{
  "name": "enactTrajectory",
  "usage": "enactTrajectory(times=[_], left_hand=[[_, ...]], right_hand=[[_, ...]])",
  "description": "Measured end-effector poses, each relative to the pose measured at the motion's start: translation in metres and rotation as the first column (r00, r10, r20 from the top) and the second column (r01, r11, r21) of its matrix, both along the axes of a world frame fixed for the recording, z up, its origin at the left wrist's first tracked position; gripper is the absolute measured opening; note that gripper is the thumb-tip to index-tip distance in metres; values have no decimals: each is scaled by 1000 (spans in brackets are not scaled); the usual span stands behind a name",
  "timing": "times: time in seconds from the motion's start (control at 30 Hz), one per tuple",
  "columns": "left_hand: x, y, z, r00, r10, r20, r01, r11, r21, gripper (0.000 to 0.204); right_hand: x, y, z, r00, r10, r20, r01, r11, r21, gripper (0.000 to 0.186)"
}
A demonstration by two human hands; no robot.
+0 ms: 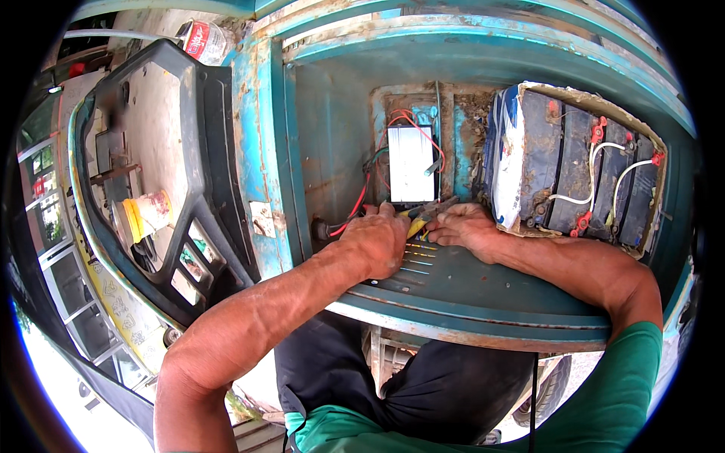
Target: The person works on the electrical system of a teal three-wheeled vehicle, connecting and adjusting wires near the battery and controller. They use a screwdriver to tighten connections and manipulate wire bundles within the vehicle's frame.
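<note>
Inside a teal metal compartment (332,128), both my hands work close together near the front edge. My left hand (379,240) is closed around the yellow handles of a pair of pliers (417,225), whose grey jaws point to the right. Beside the jaws, my right hand (464,229) has its fingers pinched together; what lies between them is hidden. Just beyond my hands is a bright silver-white box-shaped unit (410,162). A red wire (359,202) runs along its left side toward a dark plug end (322,229), and more thin red wire loops over its top.
Right of my hands, a torn carton (510,162) holds several dark batteries (578,155) joined by white cables with red terminals. Slots cut the compartment floor by my hands. To the left stand a black plastic frame (215,166) and a yellow-and-white tub (147,215).
</note>
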State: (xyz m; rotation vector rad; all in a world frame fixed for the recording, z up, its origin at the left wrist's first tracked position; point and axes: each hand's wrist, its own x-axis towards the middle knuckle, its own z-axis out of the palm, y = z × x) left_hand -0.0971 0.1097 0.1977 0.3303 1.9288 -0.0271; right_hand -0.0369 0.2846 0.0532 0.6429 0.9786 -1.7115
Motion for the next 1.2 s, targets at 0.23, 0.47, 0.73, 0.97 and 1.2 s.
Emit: enactTrajectory(times=[0.23,0.47,0.73,0.97,1.2], left_hand=[[-4,-6,-10,991,90,96,-93,995,30,39],[-2,-6,-13,993,95,76,-99,994,49,35],[-13,10,-3,967,171,189,-166,985,-41,31],[-11,5,0,989,110,103,-100,990,-97,33],[-9,-2,-2,999,23,36,-19,994,-103,31]], right_hand=[[1,0,-1,1000,24,-3,-24,1000,3,20],[0,1,-3,999,36,-34,-36,999,7,17],[-1,0,-2,999,31,-31,-31,1000,0,17],[-4,-2,2,981,137,-136,-135,990,28,22],[-3,-2,-1,964,191,-186,-192,981,16,27]])
